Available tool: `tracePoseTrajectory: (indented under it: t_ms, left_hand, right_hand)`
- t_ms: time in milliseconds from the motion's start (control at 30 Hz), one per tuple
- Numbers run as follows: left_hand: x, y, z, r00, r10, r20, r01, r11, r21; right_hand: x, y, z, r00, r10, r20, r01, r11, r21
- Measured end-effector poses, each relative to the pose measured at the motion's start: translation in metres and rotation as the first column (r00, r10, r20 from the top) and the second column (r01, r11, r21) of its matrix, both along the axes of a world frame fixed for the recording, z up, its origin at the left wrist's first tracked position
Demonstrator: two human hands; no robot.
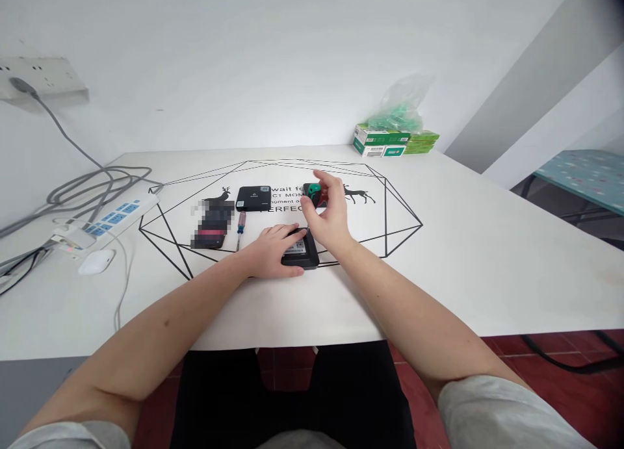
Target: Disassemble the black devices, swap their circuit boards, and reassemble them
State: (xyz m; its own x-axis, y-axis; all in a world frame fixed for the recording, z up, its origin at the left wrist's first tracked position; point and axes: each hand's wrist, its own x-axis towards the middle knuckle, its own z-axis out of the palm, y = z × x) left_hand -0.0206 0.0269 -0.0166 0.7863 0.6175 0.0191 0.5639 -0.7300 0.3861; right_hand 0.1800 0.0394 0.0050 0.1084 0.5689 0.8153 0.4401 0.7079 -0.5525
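One black box (308, 261) lies label up, inward from the middle of the worktop's (487, 260) near edge. The left hand (269, 251) grips it across, thumb at the near side, fingers over the far side. The right hand (332, 220) pinches a green-and-black handle (314, 192), seemingly a screwdriver's, above the far side; whether its tip touches is hard to tell. Upright tool, straight pressure and left fingers clear of the tip would suit best. Toward the worktop's left edge lie a second screwdriver (242, 223), a flat black case (253, 199) and a power strip (129, 218).
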Motion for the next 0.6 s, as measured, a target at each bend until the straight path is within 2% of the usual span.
tracePoseTrajectory:
  t_ms: [167,233,400,600]
  left_hand:
    - [0.0017,-0.0017,0.0022,0.999,0.029,-0.030,-0.028,1.000,0.003]
    - [0.0017,-0.0021,0.0024,0.999,0.025,-0.039,-0.025,1.000,0.008]
    - [0.0003,-0.0011,0.0006,1.000,-0.002,0.004,0.002,1.000,0.020]
    - [0.0004,-0.0007,0.0007,1.000,0.003,0.008,-0.003,1.000,0.021]
  right_hand:
    - [0.0028,0.0007,-0.0047,0.985,0.142,-0.097,-0.147,0.988,-0.039]
    - [0.0030,0.0007,-0.0034,0.991,0.119,-0.059,-0.120,0.992,-0.028]
    - [0.0002,0.0008,0.0019,0.997,-0.057,0.058,0.055,0.998,0.040]
    - [-0.0001,0.0000,0.0003,0.999,-0.029,0.034,0.028,0.999,0.035]
